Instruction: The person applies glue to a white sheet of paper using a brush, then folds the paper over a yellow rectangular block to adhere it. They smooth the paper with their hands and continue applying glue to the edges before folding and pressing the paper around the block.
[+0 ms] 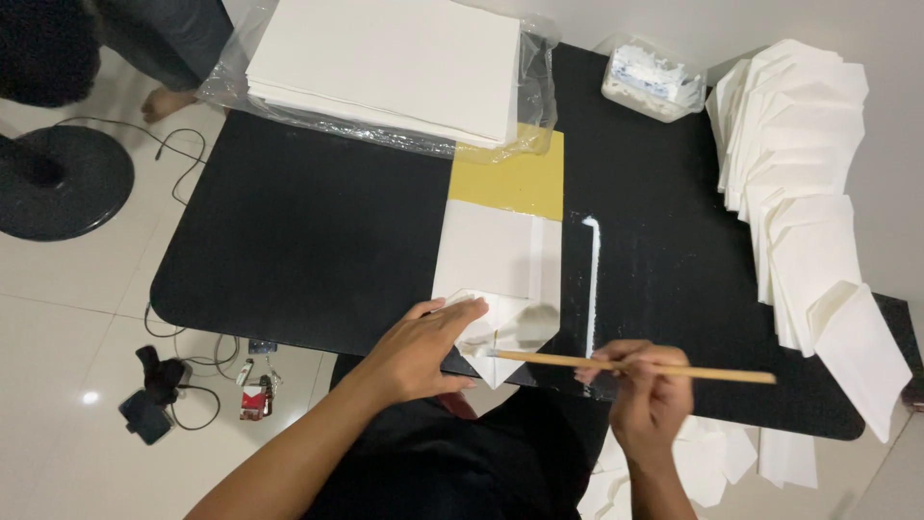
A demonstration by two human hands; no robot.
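two hands work at the near edge of the black table (308,241); the left hand (419,351) lies with fingers spread flat, pinning the folded white sheet (496,265) beside the yellow board (515,183); the right hand (650,390) pinches a wooden brush (635,367), its tip on the sheet's lower flap; a good stroke likely needs firm pinning and a thin, even coat along the flap's edge, short of the table.
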